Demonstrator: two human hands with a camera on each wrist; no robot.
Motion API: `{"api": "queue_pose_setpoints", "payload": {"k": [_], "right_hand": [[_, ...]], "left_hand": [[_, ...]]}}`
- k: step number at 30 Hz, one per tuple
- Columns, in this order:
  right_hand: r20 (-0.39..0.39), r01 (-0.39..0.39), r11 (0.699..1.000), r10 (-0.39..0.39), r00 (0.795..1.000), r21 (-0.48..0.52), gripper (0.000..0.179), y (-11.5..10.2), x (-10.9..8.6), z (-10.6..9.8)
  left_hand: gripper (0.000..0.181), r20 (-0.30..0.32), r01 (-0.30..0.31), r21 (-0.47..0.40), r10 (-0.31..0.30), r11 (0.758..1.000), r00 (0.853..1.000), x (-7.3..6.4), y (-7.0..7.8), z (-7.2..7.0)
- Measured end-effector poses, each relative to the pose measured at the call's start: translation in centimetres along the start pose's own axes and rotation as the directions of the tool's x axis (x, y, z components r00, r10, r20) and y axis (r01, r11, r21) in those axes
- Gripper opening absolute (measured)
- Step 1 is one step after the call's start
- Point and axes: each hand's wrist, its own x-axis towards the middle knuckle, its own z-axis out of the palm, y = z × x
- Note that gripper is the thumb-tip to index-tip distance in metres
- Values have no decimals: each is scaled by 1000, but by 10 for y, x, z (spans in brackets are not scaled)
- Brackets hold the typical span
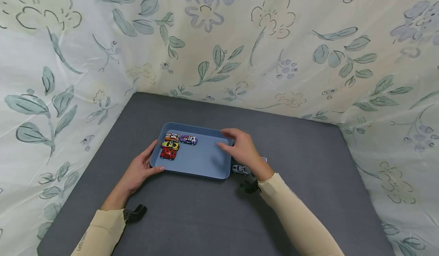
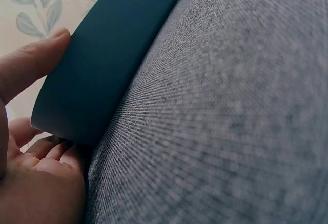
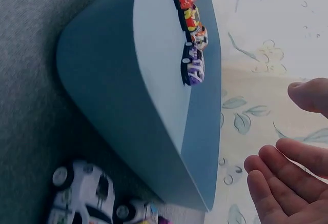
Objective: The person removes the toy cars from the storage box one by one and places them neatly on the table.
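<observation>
A blue rectangular tray lies on the dark table. My left hand holds its near left corner, the thumb on the front wall and the fingers along the left end. Inside, at the left, are a red toy car, a yellow toy car and an orange-and-white toy car in a column. A purple-and-white toy car sits to the right of the orange one. Over the tray's right end hovers my right hand, thumb and fingers apart, holding nothing.
Just outside the tray's right end stands a white-and-grey toy car. Another toy car shows beside it in the right wrist view; my right forearm partly hides this area from above. Flower-patterned cloth hangs behind and beside the grey table.
</observation>
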Motion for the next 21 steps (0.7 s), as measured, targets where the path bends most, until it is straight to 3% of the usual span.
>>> {"api": "queue_pose_setpoints", "payload": {"k": [10,21], "right_hand": [[24,-2,1000,2,1000,2,49,-6,9,17],[79,-1,1000,3,997,-18,50,-13,19,30]], "left_hand": [[104,-10,-29,2,29,1000,1000,-3,0,2],[104,-14,-22,9,22,1000,1000,-3,1,1]]}}
